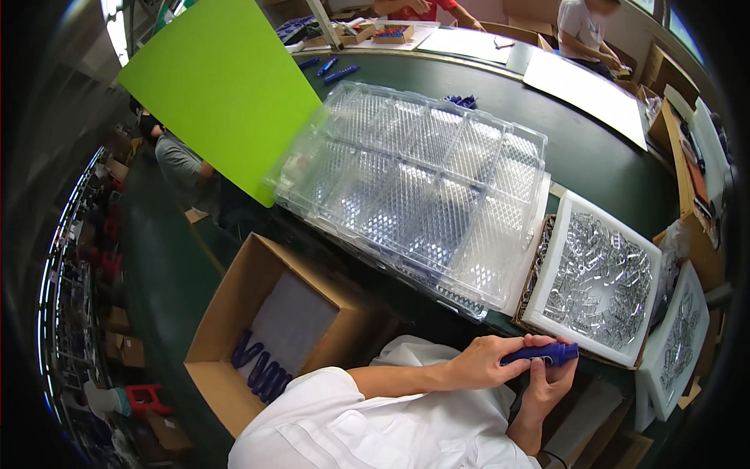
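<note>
My left hand [494, 363] and my right hand [549, 384] are together at the lower right, both closed around a short, thick blue cylinder [556, 354]. It is stubby like a marker, with a narrower end pointing right; its exact kind I cannot make out. Just beyond my hands stands a white tray [553, 266] full of small shiny metal clips [598, 270]. To the left of my forearms, an open cardboard box [209, 344] has a grey sheet inside and several dark blue pieces [269, 381] lying in a row.
Stacked clear plastic compartment trays [406, 195] cover the middle of the dark green table [500, 90]. A bright green panel [226, 86] rises at the left. More blue cylinders [341, 75] lie at the back. A second clip tray [678, 352] leans at right; people [582, 35] work beyond.
</note>
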A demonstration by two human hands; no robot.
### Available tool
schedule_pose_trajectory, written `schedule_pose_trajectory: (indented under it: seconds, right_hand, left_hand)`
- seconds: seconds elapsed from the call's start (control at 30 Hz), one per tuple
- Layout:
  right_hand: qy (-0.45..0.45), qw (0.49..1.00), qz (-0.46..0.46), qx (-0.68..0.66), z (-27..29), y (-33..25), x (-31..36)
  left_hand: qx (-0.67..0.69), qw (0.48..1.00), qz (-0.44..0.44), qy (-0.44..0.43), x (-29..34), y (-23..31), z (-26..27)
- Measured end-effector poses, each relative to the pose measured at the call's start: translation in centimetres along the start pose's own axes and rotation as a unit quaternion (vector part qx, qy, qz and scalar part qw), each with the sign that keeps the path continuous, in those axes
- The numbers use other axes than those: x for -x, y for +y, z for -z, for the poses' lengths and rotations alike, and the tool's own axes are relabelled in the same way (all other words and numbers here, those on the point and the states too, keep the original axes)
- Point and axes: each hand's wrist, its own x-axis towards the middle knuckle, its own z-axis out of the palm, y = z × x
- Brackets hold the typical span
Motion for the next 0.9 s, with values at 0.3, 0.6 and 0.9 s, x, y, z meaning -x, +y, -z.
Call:
schedule_pose_trajectory:
  seconds: [0.3,0.6,0.9]
  right_hand:
    - [-0.089,0.991,-0.026,-0.095,1.6,0.3,-3.0]
    - [-0.085,0.995,0.014,-0.052,2.8,1.4,-2.9]
    - [-0.063,0.997,-0.054,0.011,1.0,-0.2,-3.5]
  left_hand:
    - [-0.026,0.996,-0.074,0.039,-0.9,0.7,0.7]
    - [-0.020,0.997,-0.069,0.015,-1.3,1.3,1.3]
    - [0.077,0.996,0.040,0.025,-3.3,-1.3,0.2]
